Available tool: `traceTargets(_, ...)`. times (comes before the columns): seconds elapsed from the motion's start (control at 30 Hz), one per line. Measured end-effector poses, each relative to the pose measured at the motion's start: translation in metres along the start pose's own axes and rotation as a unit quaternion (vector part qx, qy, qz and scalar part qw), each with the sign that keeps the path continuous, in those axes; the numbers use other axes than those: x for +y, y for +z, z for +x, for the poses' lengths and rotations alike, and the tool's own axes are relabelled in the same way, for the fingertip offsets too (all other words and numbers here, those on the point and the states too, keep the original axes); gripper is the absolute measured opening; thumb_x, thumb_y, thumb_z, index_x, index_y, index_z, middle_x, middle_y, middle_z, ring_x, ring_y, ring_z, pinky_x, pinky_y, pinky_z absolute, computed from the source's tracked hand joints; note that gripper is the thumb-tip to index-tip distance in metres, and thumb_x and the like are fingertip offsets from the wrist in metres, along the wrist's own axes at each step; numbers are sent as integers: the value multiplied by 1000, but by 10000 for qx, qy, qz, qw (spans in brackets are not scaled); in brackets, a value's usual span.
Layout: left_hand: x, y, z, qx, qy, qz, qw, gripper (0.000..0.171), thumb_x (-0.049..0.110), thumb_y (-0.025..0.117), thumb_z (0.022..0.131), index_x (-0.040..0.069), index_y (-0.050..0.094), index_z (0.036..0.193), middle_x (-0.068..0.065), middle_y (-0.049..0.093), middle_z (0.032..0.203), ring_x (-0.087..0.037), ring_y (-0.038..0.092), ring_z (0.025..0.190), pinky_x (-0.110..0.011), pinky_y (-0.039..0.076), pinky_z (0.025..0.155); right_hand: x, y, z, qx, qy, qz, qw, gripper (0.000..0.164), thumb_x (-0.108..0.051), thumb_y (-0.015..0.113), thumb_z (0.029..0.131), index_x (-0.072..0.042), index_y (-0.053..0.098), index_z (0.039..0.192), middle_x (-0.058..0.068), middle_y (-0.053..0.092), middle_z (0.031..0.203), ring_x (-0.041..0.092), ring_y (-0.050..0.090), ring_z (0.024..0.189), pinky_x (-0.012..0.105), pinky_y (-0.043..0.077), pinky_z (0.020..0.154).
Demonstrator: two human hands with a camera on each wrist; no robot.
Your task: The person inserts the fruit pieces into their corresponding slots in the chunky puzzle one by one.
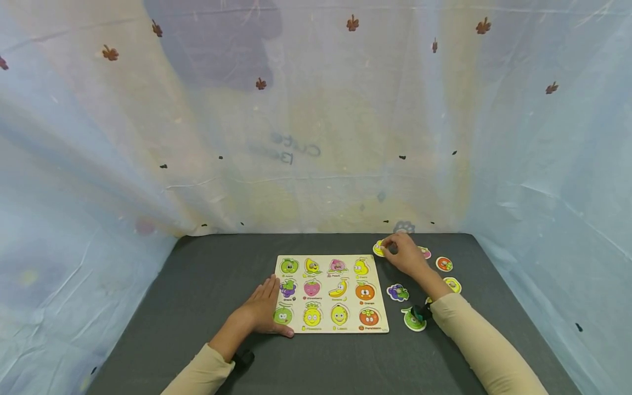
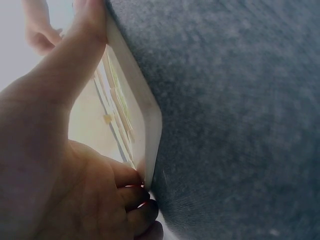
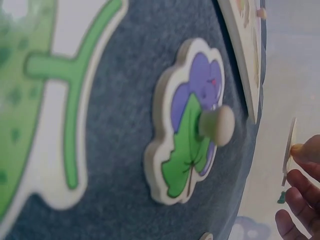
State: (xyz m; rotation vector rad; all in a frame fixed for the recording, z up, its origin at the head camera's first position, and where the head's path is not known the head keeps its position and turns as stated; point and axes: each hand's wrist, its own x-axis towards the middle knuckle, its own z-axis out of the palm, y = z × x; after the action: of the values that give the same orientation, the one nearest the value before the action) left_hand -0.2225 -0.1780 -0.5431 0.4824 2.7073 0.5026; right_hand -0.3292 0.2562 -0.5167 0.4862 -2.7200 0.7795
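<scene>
A pale wooden fruit puzzle board (image 1: 326,294) lies flat, with rows of pictured fruits. My left hand (image 1: 263,306) rests along its left edge, fingers straight and thumb at the front corner; in the left wrist view, fingertips touch the board's rim (image 2: 150,125). Beyond the board's back right corner, my right hand (image 1: 406,255) pinches a yellow puzzle piece (image 1: 378,248). The right wrist view has that piece edge-on (image 3: 289,152) between thumb and fingers. Nearer me lie a grape piece (image 1: 398,292) with a round wooden knob (image 3: 218,125) and a green melon piece (image 1: 415,322).
Right of my right hand are a pink piece (image 1: 424,252), a red persimmon piece (image 1: 444,264) and a yellow piece (image 1: 452,285). Another piece is mostly hidden by my right forearm. The dark table (image 1: 207,296) ends at a hanging pale curtain (image 1: 316,120).
</scene>
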Motion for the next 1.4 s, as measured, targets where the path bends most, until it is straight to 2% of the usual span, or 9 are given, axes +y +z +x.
traceTargets(0.17,2,-1,-2,14,-35,-48,10000,154,76,90,68,-8,9,169,-28,2,177,-44,5,165,-59,9,133,-5,2,0,-165,-104,50,9998,10,-12,77,100,-4,77,106,13,69,104,32,62,94,52,54,83)
traceTargets(0.37,7,-3,-4,-17,-144,8,9999,151,74,90,70,-6,9,170,-26,1,178,-40,6,166,-56,10,134,-11,5,0,-582,-241,131,9979,6,-12,77,100,-6,77,102,10,68,105,28,61,95,50,55,86)
traceTargets(0.47,9,-5,-6,-26,-130,-65,9999,151,72,91,70,-8,10,169,-27,3,178,-42,7,165,-57,11,133,-15,5,0,-767,-290,255,9963,5,-11,76,100,-6,77,101,11,68,105,29,61,97,51,55,88)
traceTargets(0.73,7,-3,-4,9,-137,147,9998,149,71,91,72,-7,9,169,-27,2,178,-41,6,166,-56,11,134,-27,6,-2,-925,-251,172,9952,4,-12,76,101,-8,77,99,9,67,105,27,58,96,48,54,87)
traceTargets(0.97,18,-13,-11,-24,-224,214,9995,144,62,96,72,-10,15,167,-29,8,177,-43,12,165,-55,16,133,-32,10,-1,-1060,-260,142,9939,7,-15,76,102,-9,76,98,8,66,105,29,58,96,48,53,87)
traceTargets(1.07,19,-13,-11,-13,-248,330,9991,144,62,95,73,-10,15,167,-29,9,176,-43,13,164,-55,17,133,-35,11,-2,-1169,-239,128,9928,6,-16,76,102,-10,76,99,7,65,104,30,57,95,46,52,84)
traceTargets(1.27,19,-14,-11,-41,-250,288,9993,144,63,94,73,-10,14,167,-29,8,177,-43,12,165,-55,15,133,-34,17,-1,-1349,-258,94,9905,5,-18,76,103,-13,77,103,4,61,96,21,51,86,38,45,74)
traceTargets(1.4,11,-7,-5,-71,-191,203,9996,146,66,93,73,-8,11,168,-28,5,177,-42,8,165,-55,12,134,-38,18,-1,-1442,-296,110,9890,5,-17,75,103,-12,76,103,5,62,97,24,55,87,38,48,74)
